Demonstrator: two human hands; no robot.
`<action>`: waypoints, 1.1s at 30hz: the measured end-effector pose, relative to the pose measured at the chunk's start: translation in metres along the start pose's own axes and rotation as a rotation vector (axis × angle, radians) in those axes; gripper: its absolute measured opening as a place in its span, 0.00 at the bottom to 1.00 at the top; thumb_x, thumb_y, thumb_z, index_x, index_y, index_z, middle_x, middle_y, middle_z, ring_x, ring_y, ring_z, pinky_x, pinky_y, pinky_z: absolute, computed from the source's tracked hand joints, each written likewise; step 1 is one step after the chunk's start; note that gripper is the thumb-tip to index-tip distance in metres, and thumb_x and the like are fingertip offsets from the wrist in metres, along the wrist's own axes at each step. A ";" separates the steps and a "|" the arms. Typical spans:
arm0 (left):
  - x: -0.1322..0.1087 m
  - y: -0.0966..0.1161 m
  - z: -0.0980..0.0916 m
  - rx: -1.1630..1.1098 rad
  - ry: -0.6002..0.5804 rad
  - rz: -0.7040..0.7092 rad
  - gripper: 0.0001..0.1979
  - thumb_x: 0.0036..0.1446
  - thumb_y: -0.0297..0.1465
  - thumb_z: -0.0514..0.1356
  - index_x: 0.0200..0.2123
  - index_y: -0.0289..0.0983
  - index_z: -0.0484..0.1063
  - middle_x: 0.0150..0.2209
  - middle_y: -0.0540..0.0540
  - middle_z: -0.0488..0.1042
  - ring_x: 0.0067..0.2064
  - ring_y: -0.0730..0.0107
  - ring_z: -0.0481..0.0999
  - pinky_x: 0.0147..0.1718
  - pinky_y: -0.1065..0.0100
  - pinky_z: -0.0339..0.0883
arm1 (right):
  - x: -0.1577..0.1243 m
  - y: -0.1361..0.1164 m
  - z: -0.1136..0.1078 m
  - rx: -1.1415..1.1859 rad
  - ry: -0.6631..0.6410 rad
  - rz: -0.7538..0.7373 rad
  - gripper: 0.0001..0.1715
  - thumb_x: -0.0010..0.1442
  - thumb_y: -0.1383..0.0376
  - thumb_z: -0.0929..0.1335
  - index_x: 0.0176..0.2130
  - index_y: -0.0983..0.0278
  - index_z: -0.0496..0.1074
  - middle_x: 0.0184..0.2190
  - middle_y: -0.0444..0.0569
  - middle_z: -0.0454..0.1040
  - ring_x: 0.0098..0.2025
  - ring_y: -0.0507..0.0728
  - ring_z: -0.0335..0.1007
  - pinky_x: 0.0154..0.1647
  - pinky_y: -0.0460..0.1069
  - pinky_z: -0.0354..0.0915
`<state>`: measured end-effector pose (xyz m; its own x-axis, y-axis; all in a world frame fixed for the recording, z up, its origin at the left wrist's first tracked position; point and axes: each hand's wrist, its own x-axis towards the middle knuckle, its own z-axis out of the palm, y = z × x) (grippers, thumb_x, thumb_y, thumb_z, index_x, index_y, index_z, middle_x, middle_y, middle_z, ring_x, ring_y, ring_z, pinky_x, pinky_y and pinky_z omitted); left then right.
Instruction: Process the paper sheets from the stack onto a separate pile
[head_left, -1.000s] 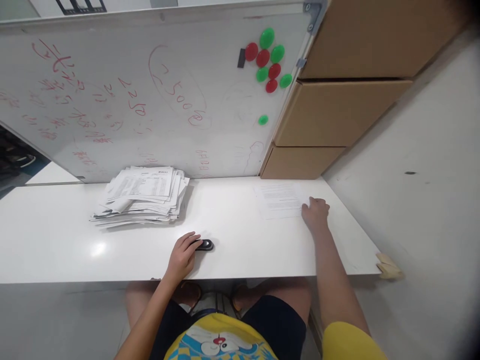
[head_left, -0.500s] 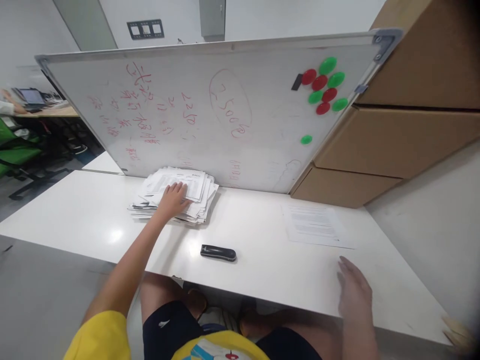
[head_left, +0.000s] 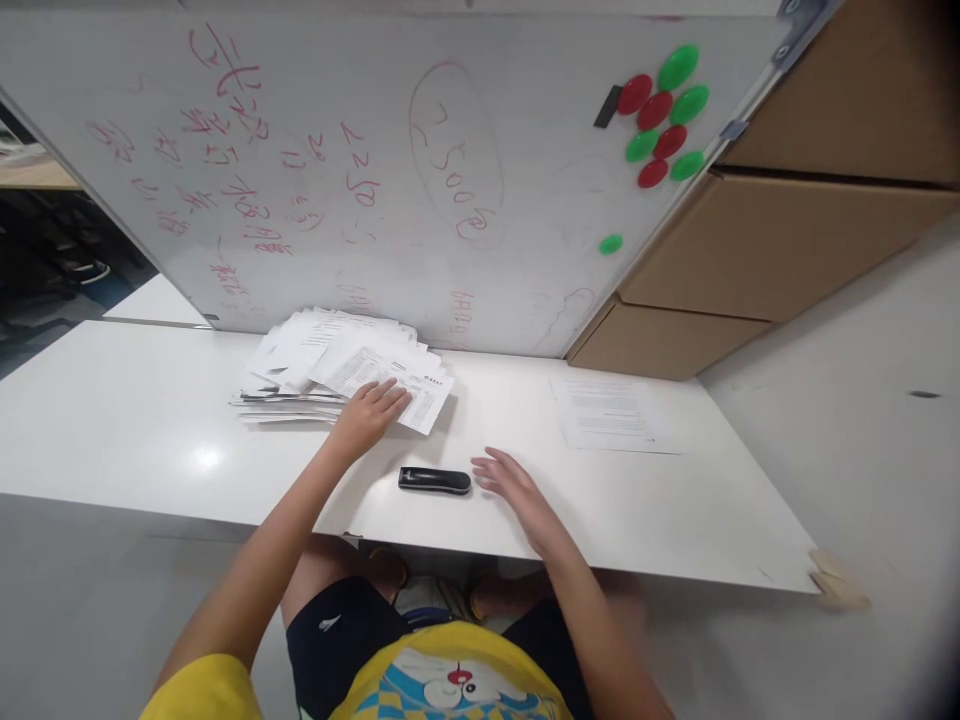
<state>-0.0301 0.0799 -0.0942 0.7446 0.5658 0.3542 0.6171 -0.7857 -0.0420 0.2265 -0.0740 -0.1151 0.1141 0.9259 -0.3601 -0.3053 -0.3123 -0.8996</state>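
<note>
My left hand lies flat with fingers stretched on a printed sheet that is slid partly off the right side of a stack of papers. My right hand hovers open, fingers apart, just right of a black stapler that lies on the white table. A single printed sheet rests flat farther right on the table.
A whiteboard with red writing and red and green magnets leans behind the table. Cardboard boxes are stacked at the right. The table's front edge runs near my knees, and a torn corner sticks out at the right.
My left hand has dragged the top sheet off the stack toward the right front. My right hand moved left from the table's right side to beside the stapler.
</note>
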 end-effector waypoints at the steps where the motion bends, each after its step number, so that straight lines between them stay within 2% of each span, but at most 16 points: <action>1: -0.001 0.003 0.004 -0.018 0.021 0.004 0.22 0.63 0.21 0.46 0.55 0.39 0.69 0.54 0.43 0.74 0.62 0.58 0.66 0.56 0.53 0.62 | 0.012 -0.001 0.017 0.030 0.007 -0.009 0.24 0.53 0.52 0.73 0.49 0.55 0.72 0.51 0.48 0.76 0.54 0.61 0.71 0.56 0.56 0.64; 5: -0.001 0.011 0.016 -0.086 0.037 0.048 0.22 0.63 0.21 0.46 0.55 0.39 0.69 0.54 0.43 0.74 0.62 0.59 0.66 0.56 0.53 0.63 | 0.061 -0.007 0.077 0.178 -0.088 -0.076 0.21 0.56 0.56 0.71 0.49 0.57 0.72 0.50 0.46 0.77 0.54 0.61 0.71 0.55 0.56 0.66; 7: 0.000 0.012 0.017 -0.096 0.019 0.076 0.24 0.63 0.20 0.45 0.57 0.41 0.68 0.55 0.43 0.73 0.63 0.60 0.64 0.58 0.54 0.61 | 0.082 -0.009 0.092 0.257 -0.058 -0.125 0.21 0.53 0.62 0.72 0.47 0.59 0.72 0.47 0.46 0.78 0.51 0.61 0.72 0.53 0.56 0.68; 9: -0.001 0.008 0.015 -0.066 0.023 0.048 0.26 0.61 0.19 0.46 0.59 0.42 0.65 0.58 0.44 0.70 0.64 0.60 0.61 0.60 0.53 0.57 | 0.098 -0.009 0.097 0.287 0.012 -0.143 0.20 0.49 0.69 0.71 0.44 0.61 0.73 0.42 0.46 0.80 0.49 0.61 0.74 0.52 0.56 0.68; 12: -0.004 -0.004 0.008 0.026 0.073 -0.147 0.29 0.58 0.25 0.52 0.64 0.37 0.59 0.64 0.38 0.60 0.68 0.48 0.52 0.63 0.47 0.49 | 0.116 -0.007 0.089 0.276 0.077 -0.095 0.18 0.44 0.75 0.70 0.37 0.62 0.74 0.35 0.45 0.81 0.45 0.61 0.76 0.52 0.58 0.69; 15: -0.008 -0.018 0.001 0.086 0.098 -0.344 0.39 0.54 0.34 0.59 0.66 0.29 0.51 0.67 0.29 0.51 0.69 0.36 0.43 0.63 0.40 0.42 | 0.129 -0.007 0.076 0.278 0.077 -0.047 0.16 0.42 0.76 0.68 0.33 0.63 0.73 0.30 0.45 0.81 0.42 0.63 0.77 0.50 0.60 0.70; 19: -0.014 -0.029 -0.001 0.107 0.033 -0.436 0.42 0.53 0.41 0.59 0.66 0.30 0.50 0.67 0.30 0.52 0.68 0.34 0.43 0.62 0.39 0.42 | 0.141 -0.010 0.060 0.260 0.083 -0.030 0.16 0.41 0.76 0.67 0.32 0.63 0.73 0.27 0.46 0.79 0.41 0.64 0.77 0.47 0.60 0.71; 23: -0.021 -0.032 0.002 0.099 -0.027 -0.426 0.40 0.51 0.39 0.60 0.66 0.32 0.53 0.66 0.33 0.55 0.68 0.37 0.46 0.63 0.41 0.43 | 0.148 -0.010 0.046 0.222 0.091 -0.011 0.15 0.39 0.76 0.67 0.31 0.63 0.72 0.24 0.45 0.77 0.38 0.64 0.76 0.45 0.60 0.72; 28: -0.024 -0.030 0.003 0.082 0.031 -0.407 0.34 0.59 0.39 0.55 0.65 0.30 0.55 0.66 0.32 0.56 0.68 0.40 0.48 0.64 0.40 0.42 | 0.146 -0.005 0.034 0.206 0.062 -0.017 0.14 0.40 0.74 0.67 0.31 0.63 0.71 0.26 0.44 0.78 0.39 0.62 0.76 0.46 0.58 0.71; 31: -0.024 -0.028 0.003 0.046 0.053 -0.292 0.23 0.62 0.31 0.50 0.60 0.33 0.63 0.62 0.35 0.63 0.68 0.47 0.51 0.64 0.41 0.45 | 0.145 -0.002 0.033 0.215 0.020 -0.032 0.15 0.42 0.72 0.69 0.34 0.62 0.72 0.32 0.46 0.80 0.41 0.61 0.76 0.48 0.56 0.70; 33: -0.023 -0.028 0.004 0.001 0.040 -0.167 0.22 0.61 0.22 0.47 0.55 0.37 0.69 0.59 0.40 0.69 0.67 0.53 0.54 0.64 0.45 0.49 | 0.146 0.001 0.034 0.219 -0.012 -0.055 0.17 0.43 0.71 0.71 0.37 0.62 0.72 0.35 0.47 0.81 0.42 0.61 0.76 0.48 0.57 0.70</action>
<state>-0.0632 0.0895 -0.1049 0.6209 0.6783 0.3929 0.7317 -0.6813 0.0197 0.2108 0.0683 -0.1598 0.1250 0.9431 -0.3081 -0.4971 -0.2092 -0.8421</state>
